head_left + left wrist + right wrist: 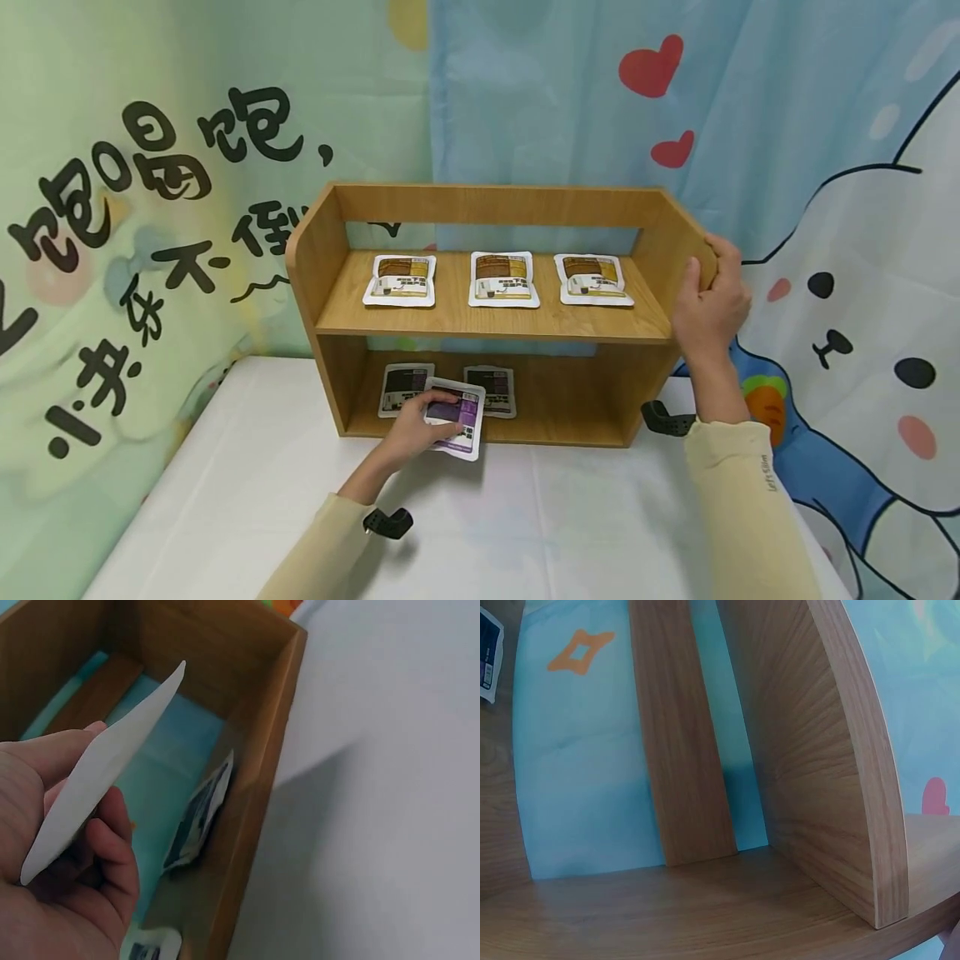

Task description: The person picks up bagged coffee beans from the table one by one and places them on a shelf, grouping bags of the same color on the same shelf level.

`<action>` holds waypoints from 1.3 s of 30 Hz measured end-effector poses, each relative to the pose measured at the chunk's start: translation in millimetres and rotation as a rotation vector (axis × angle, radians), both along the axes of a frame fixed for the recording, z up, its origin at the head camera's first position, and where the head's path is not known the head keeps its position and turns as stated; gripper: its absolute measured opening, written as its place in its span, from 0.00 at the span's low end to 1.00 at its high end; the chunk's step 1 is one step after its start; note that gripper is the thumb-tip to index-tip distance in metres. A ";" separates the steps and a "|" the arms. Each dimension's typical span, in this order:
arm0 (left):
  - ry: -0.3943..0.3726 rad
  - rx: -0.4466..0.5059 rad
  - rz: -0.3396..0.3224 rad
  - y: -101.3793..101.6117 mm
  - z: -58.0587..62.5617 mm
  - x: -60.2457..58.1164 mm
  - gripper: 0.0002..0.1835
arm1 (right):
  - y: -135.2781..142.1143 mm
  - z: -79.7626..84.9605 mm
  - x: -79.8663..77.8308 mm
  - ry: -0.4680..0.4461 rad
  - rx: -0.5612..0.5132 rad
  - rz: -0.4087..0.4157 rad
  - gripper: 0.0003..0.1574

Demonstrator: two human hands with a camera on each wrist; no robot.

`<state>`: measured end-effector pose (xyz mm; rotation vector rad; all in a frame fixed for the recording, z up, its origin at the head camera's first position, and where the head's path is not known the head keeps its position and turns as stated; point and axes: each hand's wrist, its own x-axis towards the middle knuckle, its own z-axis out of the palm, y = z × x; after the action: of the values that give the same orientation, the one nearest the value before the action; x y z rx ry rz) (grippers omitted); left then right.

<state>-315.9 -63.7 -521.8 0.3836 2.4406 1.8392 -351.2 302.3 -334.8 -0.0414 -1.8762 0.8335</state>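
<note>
Between the thumb and fingers of my left hand [416, 427] is a white-edged pouch [470, 421] with a purple print, held just in front of the lower shelf. Its plain white back faces the camera in the left wrist view. Behind it, two dark-printed pouches [405, 385] lean on the lower shelf, one partly covered by the held pouch. My right hand [712, 300] grips the right side panel of a wooden two-tier rack [570, 414], thumb on the inner side and fingers round the outside.
Three white pouches with brown and yellow prints [504, 287] lie in a row on the upper shelf. The rack stands on a white-covered table [570, 525], close to a printed curtain [540, 108] behind it. Each wrist carries a black camera mount [388, 523].
</note>
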 end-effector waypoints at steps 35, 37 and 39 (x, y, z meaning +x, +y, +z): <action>-0.040 0.113 -0.003 141.8 23.3 -50.6 0.21 | -1.2 -2.3 1.7 0.056 0.009 0.019 0.20; -0.036 0.106 -0.018 148.6 29.8 -47.9 0.21 | -0.2 -1.3 2.4 0.056 0.010 0.013 0.20; -0.025 0.113 -0.046 154.2 35.1 -48.3 0.21 | 0.6 0.4 2.7 0.061 0.009 0.006 0.20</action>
<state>-364.1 90.5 -486.7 0.4168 2.2984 1.9555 -348.5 302.9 -334.5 -0.0045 -1.8234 0.8216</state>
